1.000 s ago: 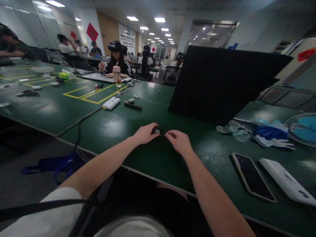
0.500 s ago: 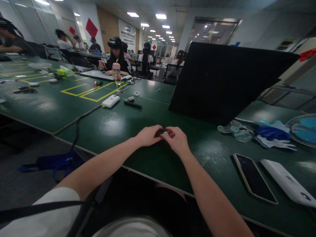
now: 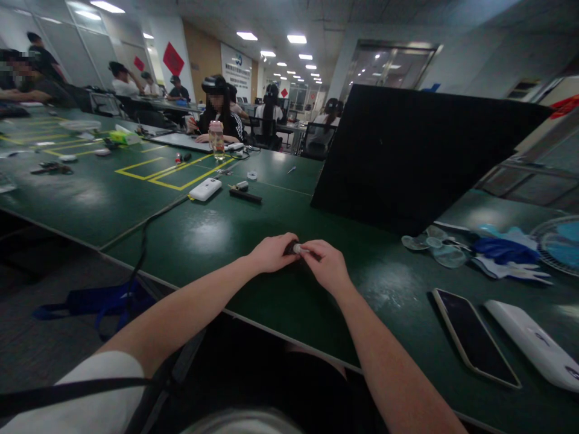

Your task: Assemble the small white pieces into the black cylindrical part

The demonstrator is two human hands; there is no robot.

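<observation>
Left grip (image 3: 272, 252) pinches one dark part (image 3: 289, 246), right grip (image 3: 327, 261) one pale piece (image 3: 297, 248), both partly finger-hidden; one phone (image 3: 477, 337) lies whole, one fan (image 3: 561, 242) is cut off.

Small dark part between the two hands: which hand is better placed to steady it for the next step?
Left, I'd judge. The left hand holds the dark part, while the right hand has its fingertips at the pale piece beside it; whether they grip it is too small to tell.
</observation>
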